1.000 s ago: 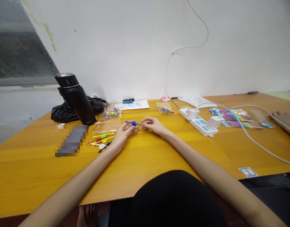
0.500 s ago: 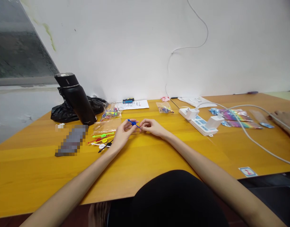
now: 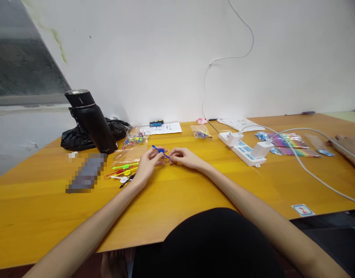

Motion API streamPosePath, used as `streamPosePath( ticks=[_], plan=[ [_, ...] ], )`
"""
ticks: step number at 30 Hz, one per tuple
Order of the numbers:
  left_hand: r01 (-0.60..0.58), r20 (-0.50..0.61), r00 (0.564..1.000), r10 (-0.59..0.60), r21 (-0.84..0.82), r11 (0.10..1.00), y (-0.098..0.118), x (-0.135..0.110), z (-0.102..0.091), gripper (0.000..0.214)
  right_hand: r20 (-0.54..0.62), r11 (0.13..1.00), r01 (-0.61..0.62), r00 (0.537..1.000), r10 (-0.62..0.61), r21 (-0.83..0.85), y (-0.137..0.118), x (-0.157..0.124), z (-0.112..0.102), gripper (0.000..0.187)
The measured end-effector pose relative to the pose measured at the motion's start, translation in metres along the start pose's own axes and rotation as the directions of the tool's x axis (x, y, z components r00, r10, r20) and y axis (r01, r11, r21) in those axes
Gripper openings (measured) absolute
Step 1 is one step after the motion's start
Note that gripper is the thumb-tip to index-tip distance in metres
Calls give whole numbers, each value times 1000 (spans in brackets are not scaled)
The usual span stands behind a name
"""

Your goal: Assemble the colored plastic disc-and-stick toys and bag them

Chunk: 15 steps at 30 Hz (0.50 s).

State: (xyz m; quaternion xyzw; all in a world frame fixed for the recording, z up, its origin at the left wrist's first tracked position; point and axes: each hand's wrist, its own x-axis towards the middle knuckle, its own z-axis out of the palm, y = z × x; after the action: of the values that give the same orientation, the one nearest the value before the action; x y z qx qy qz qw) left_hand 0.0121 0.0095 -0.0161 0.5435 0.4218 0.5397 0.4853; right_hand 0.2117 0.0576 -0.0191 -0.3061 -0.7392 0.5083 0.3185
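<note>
A thin blue plastic stick (image 3: 160,151) with a round disc on it is pinched between both hands above the wooden table (image 3: 177,200). My left hand (image 3: 147,163) grips its disc end with curled fingers. My right hand (image 3: 183,157) pinches the other tip. Several more coloured sticks (image 3: 124,172), green, yellow, red, white and black, lie on the table just left of my left wrist. A clear bag (image 3: 130,155) lies behind them.
A black flask (image 3: 91,121) leans on a black bag (image 3: 78,137) at back left, a blurred dark object (image 3: 85,178) in front. A white power strip (image 3: 242,147) with cables, packets of colourful parts (image 3: 286,142) and papers lie right. Another person's hand (image 3: 349,146) rests far right.
The blue stick has tilted and shifted slightly left between my fingers; both hands have drawn a little closer together. The rest of the table is unchanged.
</note>
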Motion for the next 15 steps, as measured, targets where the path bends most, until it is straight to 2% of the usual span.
streamPosePath(
  ticks=[8, 15],
  plan=[
    [20, -18, 1000, -21, -11, 1000, 3, 2, -3, 40, 20, 1000, -25, 999, 25, -18, -6, -2, 2, 29],
    [-21, -23, 1000, 21, -22, 1000, 3, 2, -3, 40, 37, 1000, -13, 999, 14, -20, -9, -4, 2, 29]
  ],
)
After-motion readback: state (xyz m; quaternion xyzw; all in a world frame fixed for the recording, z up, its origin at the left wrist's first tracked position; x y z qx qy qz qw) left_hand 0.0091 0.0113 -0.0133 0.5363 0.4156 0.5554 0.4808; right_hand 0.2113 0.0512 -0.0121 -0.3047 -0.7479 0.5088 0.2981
